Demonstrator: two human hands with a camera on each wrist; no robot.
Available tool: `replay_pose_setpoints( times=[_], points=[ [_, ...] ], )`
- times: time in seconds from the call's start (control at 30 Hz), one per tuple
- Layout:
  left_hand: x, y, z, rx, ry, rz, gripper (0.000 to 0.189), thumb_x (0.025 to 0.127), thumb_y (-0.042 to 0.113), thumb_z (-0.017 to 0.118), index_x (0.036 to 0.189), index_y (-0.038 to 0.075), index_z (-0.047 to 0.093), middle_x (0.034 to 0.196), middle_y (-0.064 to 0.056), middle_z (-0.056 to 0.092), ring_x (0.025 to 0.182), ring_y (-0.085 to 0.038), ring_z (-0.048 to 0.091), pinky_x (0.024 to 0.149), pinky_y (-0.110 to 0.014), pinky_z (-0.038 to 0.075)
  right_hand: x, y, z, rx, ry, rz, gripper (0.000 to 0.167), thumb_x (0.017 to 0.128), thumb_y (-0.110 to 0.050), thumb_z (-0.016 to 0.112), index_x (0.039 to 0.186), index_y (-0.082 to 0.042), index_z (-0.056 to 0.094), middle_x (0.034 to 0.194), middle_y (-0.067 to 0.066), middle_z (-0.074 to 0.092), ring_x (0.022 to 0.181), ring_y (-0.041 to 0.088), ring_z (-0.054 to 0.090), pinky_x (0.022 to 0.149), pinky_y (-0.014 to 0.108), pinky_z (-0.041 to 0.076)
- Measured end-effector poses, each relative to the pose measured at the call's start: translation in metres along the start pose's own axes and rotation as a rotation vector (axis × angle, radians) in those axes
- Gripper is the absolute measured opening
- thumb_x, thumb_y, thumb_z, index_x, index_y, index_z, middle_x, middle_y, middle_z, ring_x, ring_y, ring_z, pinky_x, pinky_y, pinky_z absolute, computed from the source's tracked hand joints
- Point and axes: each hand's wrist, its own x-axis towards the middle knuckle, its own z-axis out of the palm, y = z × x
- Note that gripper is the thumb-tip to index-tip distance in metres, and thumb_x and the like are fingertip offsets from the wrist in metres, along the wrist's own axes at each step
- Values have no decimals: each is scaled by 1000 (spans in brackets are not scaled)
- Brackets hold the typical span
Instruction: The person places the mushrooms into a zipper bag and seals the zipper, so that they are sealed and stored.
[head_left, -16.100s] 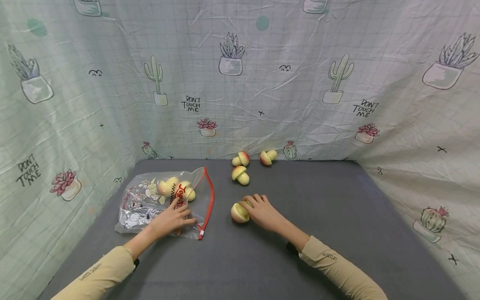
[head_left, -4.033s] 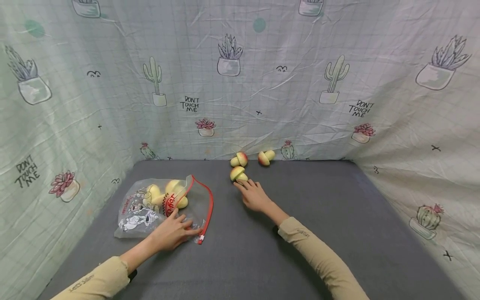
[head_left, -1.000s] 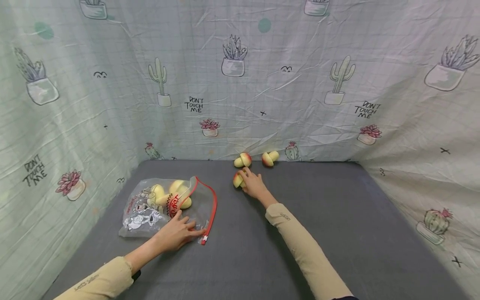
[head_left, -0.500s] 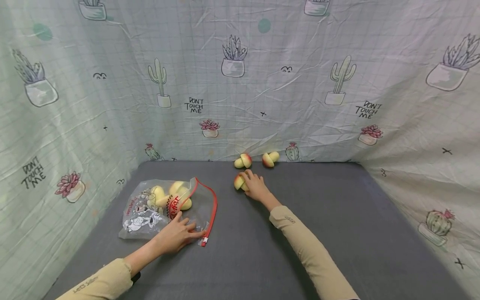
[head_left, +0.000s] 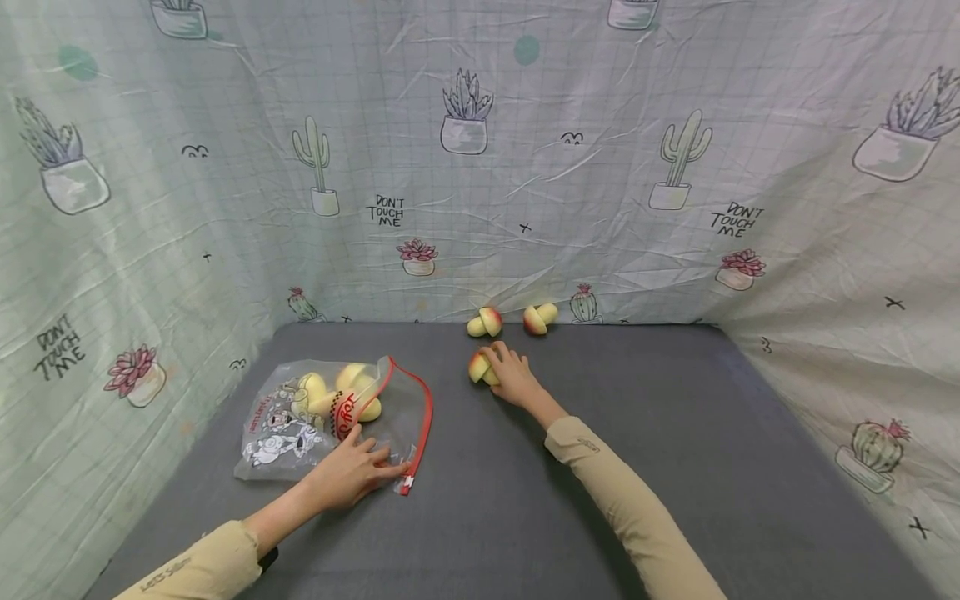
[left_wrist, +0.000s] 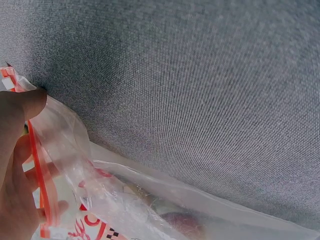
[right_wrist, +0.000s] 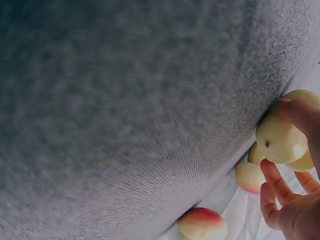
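My right hand point(head_left: 514, 377) has its thumb and fingers round a yellow toy mushroom point(head_left: 480, 367) with a reddish cap, near the back of the table. In the right wrist view this toy mushroom point(right_wrist: 280, 140) sits between thumb and fingertips, its pale surface showing a small brown spot. My left hand point(head_left: 351, 471) holds the mouth of a clear zip bag point(head_left: 258, 421) with a red zip edge, the thumb by the slider. Through the film in the left wrist view, the left fingers point(left_wrist: 27, 175) show. Several toy mushrooms point(head_left: 315, 392) lie inside the bag.
Two more toy mushrooms lie at the back: one mushroom point(head_left: 491, 320) just behind the right hand, another mushroom point(head_left: 536, 321) to its right. A cactus-print curtain point(head_left: 600, 225) encloses the grey table point(head_left: 675, 467) at the back and sides.
A mushroom that the right hand touched beside the bag 16 seconds ago is gone from there. The right hand has moved farther back and gripped another one, shifting it slightly nearer.
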Motion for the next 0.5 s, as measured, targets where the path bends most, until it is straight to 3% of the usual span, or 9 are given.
replay_pose_setpoints(
  times=[0.5],
  points=[
    [0,0,-1,-10,-5,-5,41,79,29,60,120,34,56,92,2,58,76,-19,51,86,-58,38,-7,4,-3,-22,-2,-39,67,75,-20,70,131,-18,35,124,10,39,93,28,51,71,37,36]
  ],
)
